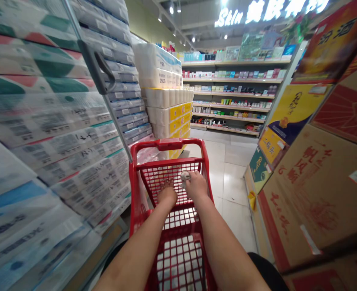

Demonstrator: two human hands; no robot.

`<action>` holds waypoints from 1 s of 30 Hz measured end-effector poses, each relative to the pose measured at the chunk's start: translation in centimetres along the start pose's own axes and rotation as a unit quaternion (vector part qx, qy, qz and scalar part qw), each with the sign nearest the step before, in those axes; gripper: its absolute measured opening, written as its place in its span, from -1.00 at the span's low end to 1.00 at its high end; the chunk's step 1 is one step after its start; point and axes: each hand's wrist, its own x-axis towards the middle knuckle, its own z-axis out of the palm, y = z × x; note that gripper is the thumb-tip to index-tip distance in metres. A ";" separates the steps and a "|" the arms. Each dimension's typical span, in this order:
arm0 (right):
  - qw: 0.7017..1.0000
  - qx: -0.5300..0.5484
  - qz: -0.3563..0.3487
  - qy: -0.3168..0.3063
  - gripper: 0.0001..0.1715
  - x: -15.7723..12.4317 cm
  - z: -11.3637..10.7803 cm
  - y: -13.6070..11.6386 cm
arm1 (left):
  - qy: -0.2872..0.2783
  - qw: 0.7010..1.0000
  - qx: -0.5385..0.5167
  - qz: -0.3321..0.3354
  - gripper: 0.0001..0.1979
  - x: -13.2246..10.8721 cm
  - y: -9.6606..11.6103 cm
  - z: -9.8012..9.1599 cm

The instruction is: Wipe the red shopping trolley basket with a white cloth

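Observation:
A red plastic rolling shopping basket [207,161] with grid walls stands in front of me. Its long metal pull rod with a grey grip [95,66] leans up to the left. My left hand [167,194] is at the basket's far grid wall, fingers spread, with nothing seen in it. To its right, my right hand [197,185] is closed around a crumpled white wad [184,176], which looks like a cloth or tissue. Both forearms reach over the basket. Something pale shows through the lower grid, too obscured to name.
Stacked paper packs [60,133] rise close on the left, with toilet roll packs [169,105] beyond. Cardboard cartons [326,190] line the right side. A tiled floor [231,182] runs to shelves of small boxes and bottles [227,81].

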 end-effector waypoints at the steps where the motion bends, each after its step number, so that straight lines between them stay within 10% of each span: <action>1: 1.000 0.012 -0.005 0.010 -0.68 -0.1 0.0 0.0 | -0.014 1.000 0.017 0.013 -0.39 0.1 0.0 -0.1; 12: 0.967 0.137 -0.093 0.194 -0.44 0.3 -0.4 1.1 | -0.062 0.983 0.113 0.132 -0.63 -2.5 2.0 -5.1; 19: 0.987 0.053 -0.127 0.080 -0.55 0.0 0.1 0.9 | 0.009 0.978 0.155 0.142 -0.52 -5.1 2.1 -8.2; 30: 0.985 0.000 -0.129 0.115 -0.57 -0.2 0.7 -0.2 | 0.050 0.983 0.134 0.119 -0.47 -5.8 1.2 -9.4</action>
